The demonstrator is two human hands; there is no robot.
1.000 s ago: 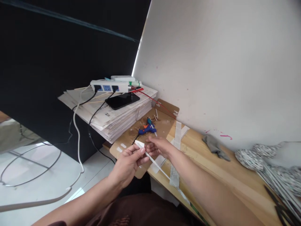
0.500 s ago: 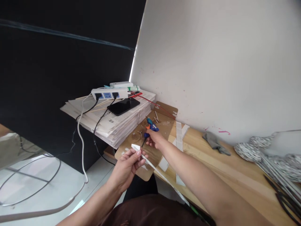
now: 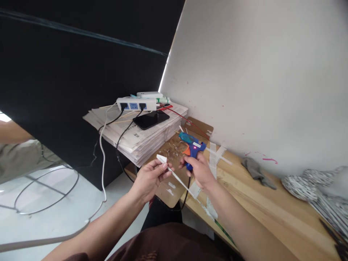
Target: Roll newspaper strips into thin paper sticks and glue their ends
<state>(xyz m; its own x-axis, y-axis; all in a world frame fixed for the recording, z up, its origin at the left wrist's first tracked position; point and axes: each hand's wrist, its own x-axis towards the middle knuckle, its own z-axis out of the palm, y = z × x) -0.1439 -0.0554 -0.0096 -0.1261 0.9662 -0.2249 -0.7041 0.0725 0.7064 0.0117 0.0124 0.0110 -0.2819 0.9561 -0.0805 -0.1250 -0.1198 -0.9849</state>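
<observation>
My left hand pinches the end of a thin rolled white paper stick that slants down to the right over the table edge. My right hand is closed round the handle of a blue glue gun with an orange trigger, lifted above a brown cardboard mat. The gun's nozzle points left, and its black cord hangs down below my hand. Both hands hover over the near left corner of the wooden table.
A stack of newspapers at the back left carries a white power strip and a black phone. Paper strips lie by the wall. A grey cloth and patterned rolled sticks sit to the right.
My right hand reached forward to the glue gun on the cardboard, gripped it and lifted it up. My left hand kept hold of the paper stick.
</observation>
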